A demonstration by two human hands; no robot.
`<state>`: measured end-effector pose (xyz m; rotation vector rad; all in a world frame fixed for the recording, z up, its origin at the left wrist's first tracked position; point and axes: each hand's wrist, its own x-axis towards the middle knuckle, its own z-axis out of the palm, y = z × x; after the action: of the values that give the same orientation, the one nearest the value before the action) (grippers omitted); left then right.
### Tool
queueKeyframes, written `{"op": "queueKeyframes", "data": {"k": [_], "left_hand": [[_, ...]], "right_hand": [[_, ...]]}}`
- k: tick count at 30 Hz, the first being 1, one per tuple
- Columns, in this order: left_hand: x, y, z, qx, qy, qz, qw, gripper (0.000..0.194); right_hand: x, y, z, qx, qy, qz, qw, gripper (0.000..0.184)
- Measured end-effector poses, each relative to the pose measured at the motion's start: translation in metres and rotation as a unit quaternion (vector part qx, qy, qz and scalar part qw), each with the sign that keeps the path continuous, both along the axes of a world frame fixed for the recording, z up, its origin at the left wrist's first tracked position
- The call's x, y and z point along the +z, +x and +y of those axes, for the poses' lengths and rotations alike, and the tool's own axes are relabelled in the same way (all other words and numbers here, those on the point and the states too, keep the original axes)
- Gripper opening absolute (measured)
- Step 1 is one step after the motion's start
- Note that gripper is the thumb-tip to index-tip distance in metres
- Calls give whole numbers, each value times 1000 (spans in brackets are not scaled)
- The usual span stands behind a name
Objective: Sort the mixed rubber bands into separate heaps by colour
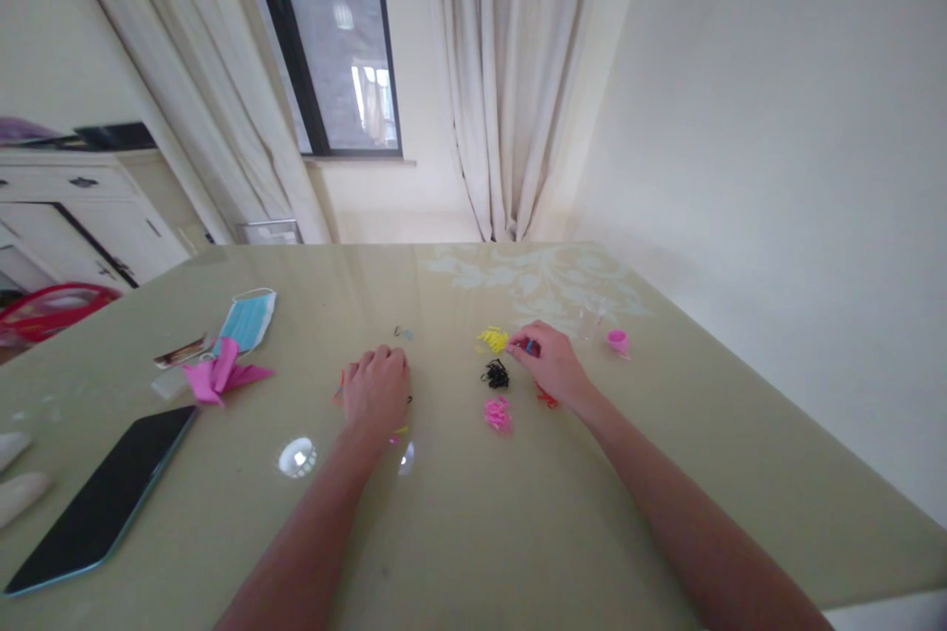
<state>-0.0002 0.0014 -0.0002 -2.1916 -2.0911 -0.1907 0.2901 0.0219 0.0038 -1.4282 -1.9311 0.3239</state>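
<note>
My left hand [376, 389] rests palm down over a few small coloured bands, its fingers bent towards the table and their tips partly hidden. Bits of orange [338, 388] and yellow [400, 431] stick out around it. My right hand [551, 360] is beside a pile of yellow bands [493, 339], thumb and forefinger closed together. Something blue [530, 346] shows at its fingers; whether it is held I cannot tell. Nearby lie piles of black bands [496, 374] and pink bands [498, 414]. Red bands [546, 398] are partly covered by my right wrist.
A small pink cup [618, 342] stands right of my right hand. Two loose bands [402, 331] lie beyond my left hand. On the left are a blue face mask [248, 320], a pink folded-paper bird [222, 374] and a dark tablet [108, 498]. A wall borders the table's right side.
</note>
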Motion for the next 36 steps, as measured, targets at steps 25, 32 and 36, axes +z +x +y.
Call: {"op": "queueKeyframes", "data": {"k": [25,32,36], "left_hand": [[14,42,-29,-133,-154,-775,599,38],[11,48,-34,-173,-148,-740,633,33],[11,50,-36,-176,-157,-740,629,33]], "right_hand": [[8,-29,-64,131,87,84,984,32],[5,-35,-73,137,106,90,981,24],[4,-37,-71,131,132,86,979,17]]}}
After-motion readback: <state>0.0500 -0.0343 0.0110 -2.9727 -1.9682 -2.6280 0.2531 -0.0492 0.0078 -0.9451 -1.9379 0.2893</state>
